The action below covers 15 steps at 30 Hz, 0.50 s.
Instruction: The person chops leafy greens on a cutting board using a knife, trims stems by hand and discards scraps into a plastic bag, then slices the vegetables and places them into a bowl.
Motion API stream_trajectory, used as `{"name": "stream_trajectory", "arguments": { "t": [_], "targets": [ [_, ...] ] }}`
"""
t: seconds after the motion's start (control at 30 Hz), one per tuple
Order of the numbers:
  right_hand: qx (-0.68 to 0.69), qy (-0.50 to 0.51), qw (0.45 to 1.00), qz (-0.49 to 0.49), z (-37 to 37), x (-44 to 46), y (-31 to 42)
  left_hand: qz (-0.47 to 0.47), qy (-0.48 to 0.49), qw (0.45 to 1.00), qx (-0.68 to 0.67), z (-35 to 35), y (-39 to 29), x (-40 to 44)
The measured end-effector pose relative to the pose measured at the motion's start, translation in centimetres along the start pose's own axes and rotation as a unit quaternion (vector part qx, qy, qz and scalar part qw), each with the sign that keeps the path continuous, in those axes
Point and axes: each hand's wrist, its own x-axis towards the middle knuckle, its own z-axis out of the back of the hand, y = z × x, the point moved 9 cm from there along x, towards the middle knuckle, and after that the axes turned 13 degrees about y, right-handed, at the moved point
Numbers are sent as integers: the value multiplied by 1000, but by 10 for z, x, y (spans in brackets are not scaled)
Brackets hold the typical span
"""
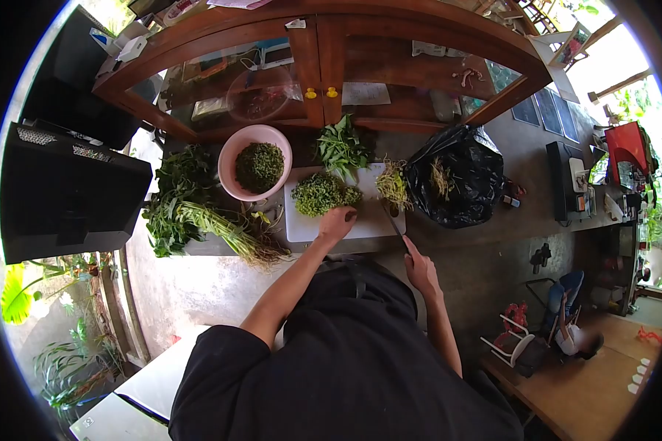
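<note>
On the white cutting board (312, 230) lies a heap of chopped greens (320, 195). My left hand (337, 223) rests at the heap's near edge, fingers curled in; whether anything is inside them is hidden. My right hand (421, 266) is closed round the handle of a knife (393, 222), its blade pointing away over the board's right side. Just beyond the blade sit pale cut stems with roots (393, 185). A bunch of leafy greens (343, 147) lies across the board's far edge.
A pink bowl (226, 165) of chopped greens stands behind the board's left side. Uncut leafy stalks (213, 224) lie at left. A black plastic bag (460, 198) with root scraps sits at right. A glass-doored wooden cabinet (324, 66) closes off the back. A person (570, 334) sits at lower right.
</note>
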Motion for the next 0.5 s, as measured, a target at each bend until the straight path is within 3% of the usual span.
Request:
{"name": "stream_trajectory", "arguments": {
  "t": [0.5],
  "targets": [
    [-5, -10, 999, -39, -4, 3, 3, -6, 0, 1000, -7, -1, 3, -2]
  ]
}}
